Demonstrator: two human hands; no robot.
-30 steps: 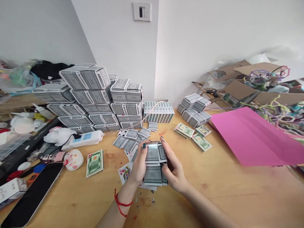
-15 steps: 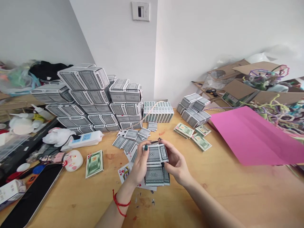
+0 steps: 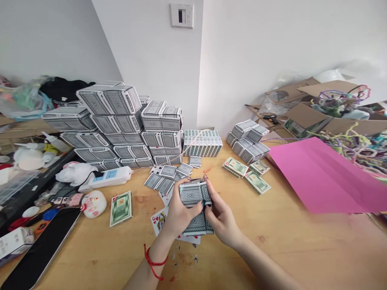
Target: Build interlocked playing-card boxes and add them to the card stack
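Note:
Between both hands is a block of folded playing cards [image 3: 190, 195], its patterned grey backs facing up. My left hand [image 3: 178, 211] wraps its left side, thumb laid across the middle of the top. From the right, my right hand [image 3: 222, 219] grips the block, its thumb close to the left thumb and fingers along the far right edge. Loose playing cards [image 3: 159, 220], one a queen of hearts, lie face up under the block. Just beyond is a scattered heap of grey-backed cards [image 3: 166, 177]. The block's underside is hidden.
Stacked card blocks [image 3: 117, 121] stand at the back left, a smaller card-block stack [image 3: 248, 139] at the back right. Green card boxes [image 3: 121, 207] lie on the wooden table [image 3: 272, 249]. A power strip [image 3: 110, 177], black tablet [image 3: 42, 249] and pink sheet [image 3: 323, 177] flank the workspace.
My left thumb has moved from the block's upper left to its middle, beside the right thumb. The block has shifted slightly left in the view.

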